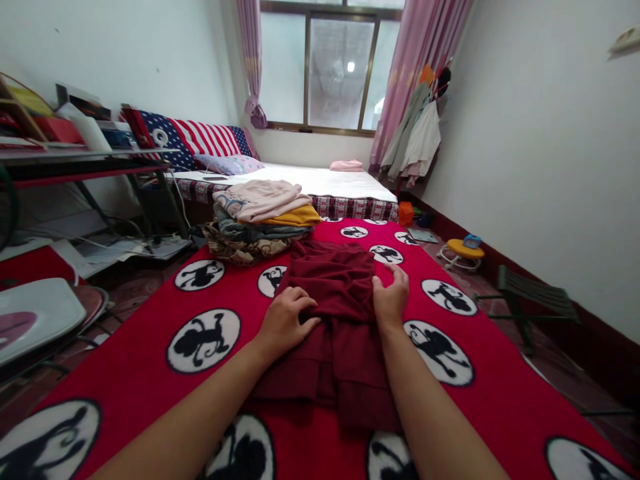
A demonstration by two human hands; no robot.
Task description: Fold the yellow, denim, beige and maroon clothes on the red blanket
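A dark red garment [333, 280] lies in the middle of the red blanket, its upper part wrinkled and two cuffed ends [367, 400] pointing toward me. On its left side rests my left hand [287, 317], palm down, fingers bent loosely and thumb apart from them. My right hand [391, 297] touches the garment's right edge with its thumb side; its fingers are curved and apart. Neither hand visibly grips the cloth. Just beyond, to the left, sits a stack of folded clothes [263, 220], with a pale pink piece on top and mustard, grey-blue and camouflage pieces beneath.
The red blanket [135, 360] has round black-and-white monkey prints. Behind it stands a white-topped bed [300, 179]. A desk [80, 170] and a white chair [40, 313] are at left. A folding stool [535, 293] and a small yellow stool [465, 249] stand at right.
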